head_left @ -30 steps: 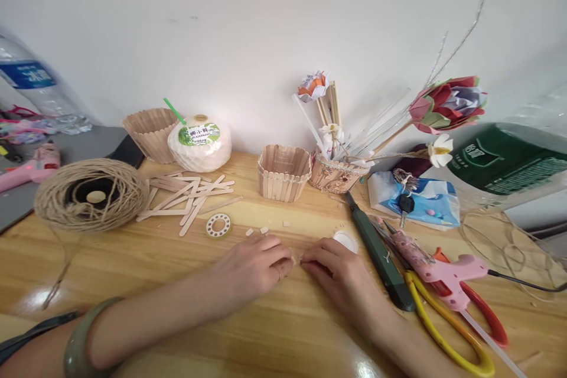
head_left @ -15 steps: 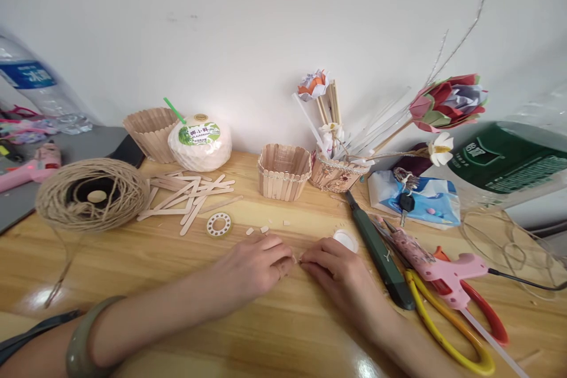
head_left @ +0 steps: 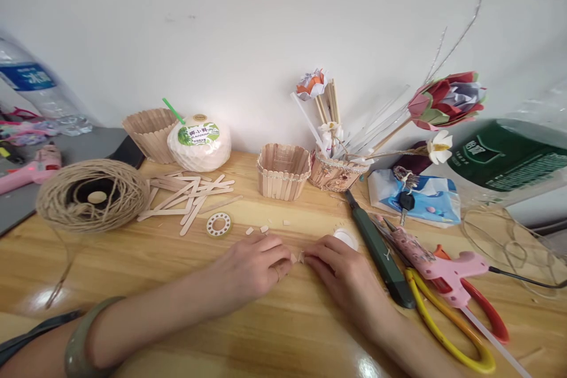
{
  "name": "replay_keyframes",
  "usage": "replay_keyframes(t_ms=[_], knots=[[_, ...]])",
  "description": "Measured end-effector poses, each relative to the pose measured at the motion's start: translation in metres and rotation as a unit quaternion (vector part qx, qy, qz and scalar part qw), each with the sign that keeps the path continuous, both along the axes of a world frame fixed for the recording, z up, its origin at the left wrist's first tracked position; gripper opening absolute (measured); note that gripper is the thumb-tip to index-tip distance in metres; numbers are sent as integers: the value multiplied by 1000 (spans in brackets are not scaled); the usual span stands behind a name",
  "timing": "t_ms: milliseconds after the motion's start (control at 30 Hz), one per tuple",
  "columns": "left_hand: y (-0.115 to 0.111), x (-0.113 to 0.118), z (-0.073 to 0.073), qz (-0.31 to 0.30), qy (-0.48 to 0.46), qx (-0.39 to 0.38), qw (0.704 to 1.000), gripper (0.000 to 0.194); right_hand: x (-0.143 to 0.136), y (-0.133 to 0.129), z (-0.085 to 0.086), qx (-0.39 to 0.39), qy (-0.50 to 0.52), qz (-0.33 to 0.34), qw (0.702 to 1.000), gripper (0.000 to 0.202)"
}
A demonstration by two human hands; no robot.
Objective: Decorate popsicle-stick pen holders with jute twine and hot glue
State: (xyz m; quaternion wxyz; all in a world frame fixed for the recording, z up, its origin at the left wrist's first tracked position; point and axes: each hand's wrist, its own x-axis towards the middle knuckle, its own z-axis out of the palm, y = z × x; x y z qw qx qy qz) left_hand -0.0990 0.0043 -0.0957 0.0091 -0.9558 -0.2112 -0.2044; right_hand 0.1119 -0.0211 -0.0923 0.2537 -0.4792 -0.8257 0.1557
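Just above the table, my left hand [head_left: 259, 266] is closed in a pinch, with the tip of a small pale wooden piece [head_left: 293, 258] showing at its fingertips. My right hand [head_left: 341, 266] faces it, also pinching a small pale chip [head_left: 302, 257]. A narrow gap lies between the two pieces. Behind my hands are a few more cut wooden bits [head_left: 264, 229]. A white round lid [head_left: 345, 240] sits behind my right hand, and a roll of tape [head_left: 218, 224] is to the left. The craft-stick basket [head_left: 284, 180] stands beyond.
To the left are a twine spool [head_left: 93, 195], loose craft sticks [head_left: 190, 198] and a wrapped coconut [head_left: 199, 144]. On the right lie a green utility knife [head_left: 383, 257], yellow-and-red scissors [head_left: 443, 331] and a pink glue gun [head_left: 447, 269]. A decorated pot [head_left: 336, 172] holds paper flowers.
My hands stay almost in place. The chip in my right fingers has turned and shows more of its pale face; the gap between the pieces is about the same.
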Motion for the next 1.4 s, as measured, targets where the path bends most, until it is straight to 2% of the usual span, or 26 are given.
replay_keyframes(t_ms=[367, 533, 700, 933, 1100, 1400], knots=[[-1, 2, 8, -12, -4, 13, 1000, 23, -2, 2, -1, 6, -26, -17, 1000, 16], [5, -4, 12, -13, -19, -10, 1000, 24, -1, 1, 2, 7, -24, -15, 1000, 18], [20, -10, 14, 45, -70, -26, 996, 29, 3, 1, 9, 15, 6, -19, 1000, 20], [45, 6, 29, 136, 56, -140, 979, 24, 11, 1, 24, 38, 63, -104, 992, 13], [54, 23, 33, 154, 69, -170, 971, 15, 14, 0, 28, 40, 86, -148, 984, 18], [59, 31, 29, 164, 47, -233, 958, 18, 18, -1, 27, 35, 94, -134, 986, 14]])
